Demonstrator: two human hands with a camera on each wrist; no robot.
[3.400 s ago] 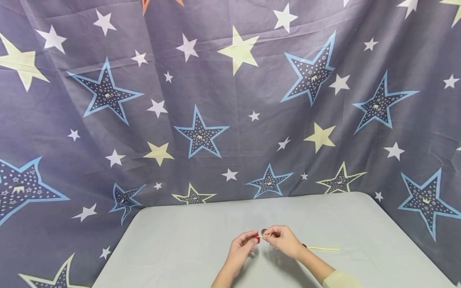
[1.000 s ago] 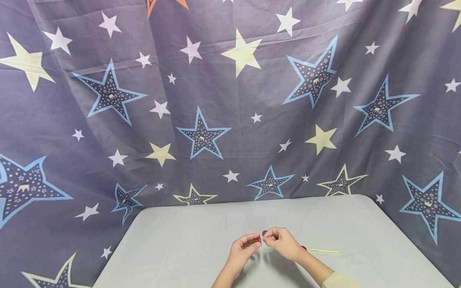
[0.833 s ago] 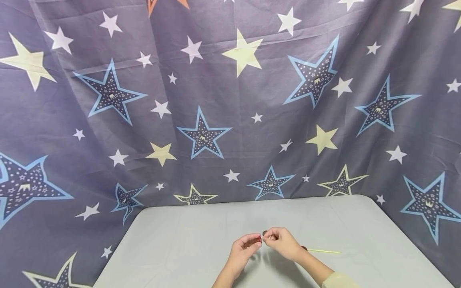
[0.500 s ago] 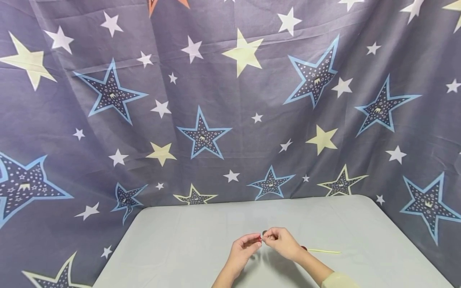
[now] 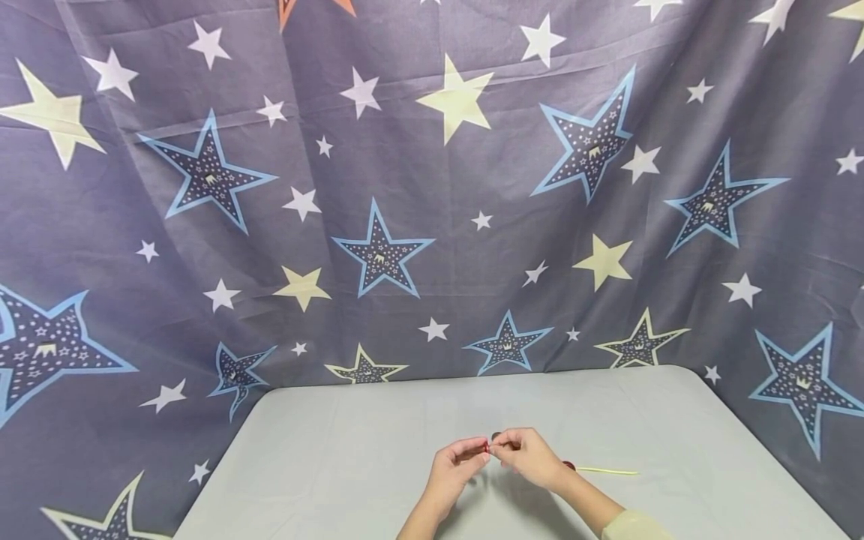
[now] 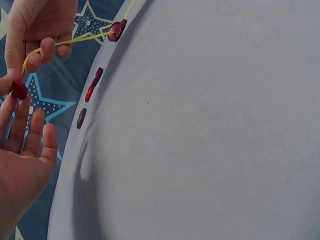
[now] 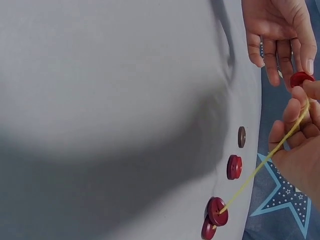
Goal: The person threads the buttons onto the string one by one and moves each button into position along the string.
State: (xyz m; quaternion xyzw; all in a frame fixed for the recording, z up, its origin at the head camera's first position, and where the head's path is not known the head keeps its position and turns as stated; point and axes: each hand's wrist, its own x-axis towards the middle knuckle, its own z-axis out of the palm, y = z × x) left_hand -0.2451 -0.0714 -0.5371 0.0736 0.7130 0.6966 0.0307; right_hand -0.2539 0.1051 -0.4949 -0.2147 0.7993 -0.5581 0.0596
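My left hand (image 6: pixel 22 165) pinches a red button (image 7: pixel 301 79) between thumb and fingertips, its other fingers extended. Right beside it, my right hand (image 7: pixel 300 135) pinches the yellow string (image 7: pixel 280 145) close to the button's face. The fingertips hide whether the string's end passes through a hole. From the right hand the string runs back to a dark red button (image 7: pixel 217 212) threaded on it, with another dark red button (image 7: pixel 208 229) against that one. In the head view both hands meet above the table, and the string's tail (image 5: pixel 607 471) lies right of the right wrist.
On the light grey table (image 5: pixel 351 435) lie a brown button (image 7: pixel 242 137) and a red button (image 7: pixel 234 167) with a darker one against it. They are near the table edge in the wrist views. A star-patterned cloth (image 5: pixel 432 187) hangs behind the table.
Compared with 3.4 seconds ago, the red button is turned and the string between the hands shows less. In the last second the right fingertips shift slightly left, up to the button.
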